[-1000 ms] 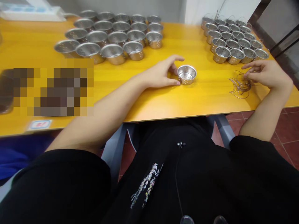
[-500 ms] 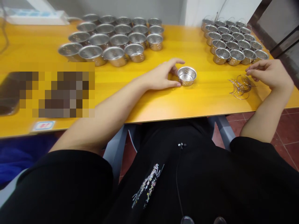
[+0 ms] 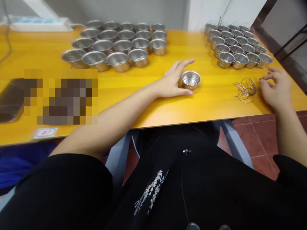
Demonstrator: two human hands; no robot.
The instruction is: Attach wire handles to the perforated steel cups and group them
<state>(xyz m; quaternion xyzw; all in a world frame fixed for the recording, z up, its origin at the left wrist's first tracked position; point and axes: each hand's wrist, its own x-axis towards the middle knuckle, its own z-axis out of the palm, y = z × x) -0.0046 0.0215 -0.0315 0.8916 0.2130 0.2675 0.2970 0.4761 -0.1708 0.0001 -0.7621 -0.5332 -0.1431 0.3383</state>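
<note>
A small perforated metal cup [image 3: 191,80] stands upright on the yellow table. My left hand [image 3: 174,81] is spread beside it, with the thumb in front of the cup and the fingers behind it. That hand is open and not closed round the cup. To the right lies a loose heap of thin curved wire handles [image 3: 246,90]. At the right end of this heap is my right hand [image 3: 275,84], its thumb and index finger pinched together. What they hold, if anything, is too thin to make out.
Rows of perforated metal cups [image 3: 118,61] stand at the back left. Another group of cups with wire handles [image 3: 240,60] stands at the back right. A dark phone-like slab [image 3: 11,99], a blurred-out patch, a label [image 3: 46,132] and a power strip [image 3: 38,24] are on the left.
My right hand has moved down and slightly right of the wire heap's top. My left hand has opened wider around the cup, its fingers lifted and stretched further out.
</note>
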